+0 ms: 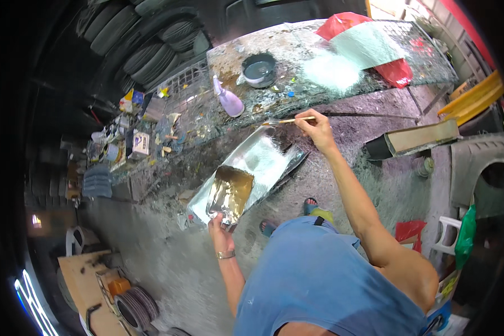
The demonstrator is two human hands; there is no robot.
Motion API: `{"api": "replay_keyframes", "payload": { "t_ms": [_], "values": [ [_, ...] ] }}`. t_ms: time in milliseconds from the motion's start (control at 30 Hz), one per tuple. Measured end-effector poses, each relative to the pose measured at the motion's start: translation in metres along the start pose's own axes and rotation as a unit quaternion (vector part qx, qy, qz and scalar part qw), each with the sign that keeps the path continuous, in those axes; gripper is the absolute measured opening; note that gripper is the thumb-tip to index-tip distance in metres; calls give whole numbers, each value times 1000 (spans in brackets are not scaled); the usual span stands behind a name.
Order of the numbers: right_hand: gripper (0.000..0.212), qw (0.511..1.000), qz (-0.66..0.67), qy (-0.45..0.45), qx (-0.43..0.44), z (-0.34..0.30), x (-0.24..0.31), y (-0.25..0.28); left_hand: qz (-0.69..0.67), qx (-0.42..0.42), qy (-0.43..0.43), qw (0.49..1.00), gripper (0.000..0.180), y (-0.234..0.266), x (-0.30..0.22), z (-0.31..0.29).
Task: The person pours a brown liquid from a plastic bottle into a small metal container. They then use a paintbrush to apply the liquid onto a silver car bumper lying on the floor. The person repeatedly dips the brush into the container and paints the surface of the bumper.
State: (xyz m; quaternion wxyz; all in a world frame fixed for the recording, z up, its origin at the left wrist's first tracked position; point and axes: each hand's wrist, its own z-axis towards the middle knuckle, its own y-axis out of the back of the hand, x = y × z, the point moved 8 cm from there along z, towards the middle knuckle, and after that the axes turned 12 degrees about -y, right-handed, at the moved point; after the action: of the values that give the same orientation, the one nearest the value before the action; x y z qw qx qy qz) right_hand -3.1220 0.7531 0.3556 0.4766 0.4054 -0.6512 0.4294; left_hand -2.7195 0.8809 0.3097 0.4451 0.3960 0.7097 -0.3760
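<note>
The right hand (318, 130) is pinched shut on the handle of a thin brush (288, 120), which lies nearly level with its bristle end pointing toward the person's left, just above the far end of a long silvery panel (260, 159). The left hand (220, 231) is closed around the near end of that panel, fingers wrapped under its edge; a metal watch band sits on the wrist. The panel slants away from the person, and a glossy brown-gold patch (231, 192) covers its near part just beyond the left hand, while the far part is pale and fibrous. Past the brush stands a stained workbench (297, 50). Near its left end stands a dark round bowl (259, 69) of grey liquid, and at the front edge, below the bowl, a lilac spray bottle (228, 99) leans. A white fibre sheet (341, 61) and red plastic (395, 70) lie toward the bench's right end. Stacked tyres (145, 45) rise beyond the left end.
</note>
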Motion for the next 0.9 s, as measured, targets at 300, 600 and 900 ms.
{"api": "replay_keyframes", "payload": {
  "t_ms": [300, 600, 900],
  "values": [
    [11, 879, -327, 204, 279, -91, 26, -155, -4, -5, -1, 1000, 60, -10, 3, 4],
    [7, 975, -46, -33, 216, -44, -11, -117, -17, -39, 3, 999, 60, 21, 6, 7],
    [9, 996, -84, 19, 24, -4, -51, -79, -27, -39, -1, 999, 51, 35, 1, 10]
  ]
}}
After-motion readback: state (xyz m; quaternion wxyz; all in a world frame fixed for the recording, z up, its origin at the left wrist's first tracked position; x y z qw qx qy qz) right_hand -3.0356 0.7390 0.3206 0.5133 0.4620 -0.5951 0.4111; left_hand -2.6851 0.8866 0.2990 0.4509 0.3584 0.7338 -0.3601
